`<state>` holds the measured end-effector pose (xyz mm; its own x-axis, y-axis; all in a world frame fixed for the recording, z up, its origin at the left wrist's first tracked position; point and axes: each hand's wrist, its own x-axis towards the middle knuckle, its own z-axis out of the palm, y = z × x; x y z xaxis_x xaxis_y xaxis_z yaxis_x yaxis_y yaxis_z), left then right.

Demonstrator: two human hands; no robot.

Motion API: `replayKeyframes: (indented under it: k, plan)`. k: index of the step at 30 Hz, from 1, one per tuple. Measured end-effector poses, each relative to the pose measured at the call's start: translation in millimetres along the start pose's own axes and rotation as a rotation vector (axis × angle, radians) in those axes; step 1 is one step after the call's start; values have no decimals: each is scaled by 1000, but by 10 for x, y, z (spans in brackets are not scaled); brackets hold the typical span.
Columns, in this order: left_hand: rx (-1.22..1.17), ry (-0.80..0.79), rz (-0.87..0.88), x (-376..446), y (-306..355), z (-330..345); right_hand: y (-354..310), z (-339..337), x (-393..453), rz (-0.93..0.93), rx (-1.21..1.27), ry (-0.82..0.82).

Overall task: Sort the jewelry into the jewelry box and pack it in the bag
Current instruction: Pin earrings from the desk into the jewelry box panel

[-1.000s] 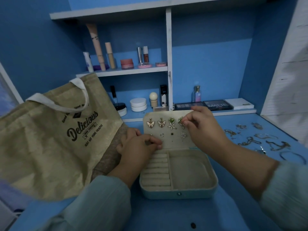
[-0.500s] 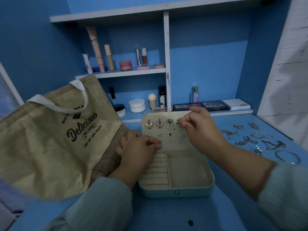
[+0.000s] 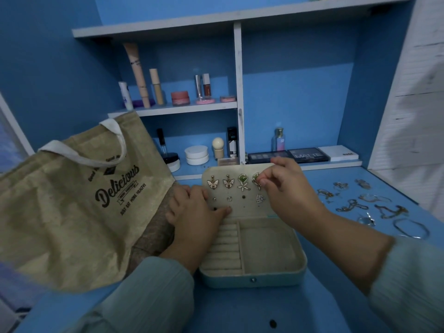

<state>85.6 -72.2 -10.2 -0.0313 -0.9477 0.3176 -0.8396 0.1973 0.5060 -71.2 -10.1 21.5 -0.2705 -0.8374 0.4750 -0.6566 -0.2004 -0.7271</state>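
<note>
Jewelry box (image 3: 252, 272) lies open on the blue desk (image 3: 240, 308), its long axis running away from the camera, lid panel raised at the far end. Right hand (image 3: 286, 188) pinches a green earring (image 3: 256, 177) on that panel, as half a second ago; left hand (image 3: 192, 212) rests loosely curled at the box's left edge, thumb on the panel. Bag (image 3: 72, 212) lies left, partly cut off.
</note>
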Motion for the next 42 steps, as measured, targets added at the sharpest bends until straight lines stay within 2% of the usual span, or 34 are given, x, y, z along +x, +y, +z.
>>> replayKeyframes:
  k: [4,8,16,19,25,31,35,42]
  plan:
    - [-97,4,-11,-2,-14,0,3,-9,-8,-11,-2,21]
    - [-288,-70,-23,42,-59,9,-25,-44,-9,-48,-36,39]
    - [-313,-198,-6,106,-149,-8,-242,-238,-56,-27,-107,12]
    - [-229,-211,78,99,-139,-24,-360,-305,-49,-8,-123,6]
    - [-212,-207,214,75,-202,-52,-530,-352,-20,115,-77,-181]
    - [27,-216,179,90,-137,-103,-585,-254,91,140,-175,-323]
    - [14,-235,157,114,-185,-55,-582,-177,205,195,-232,-441]
    - [-99,-155,229,75,-261,-21,-573,-11,365,224,-296,-596]
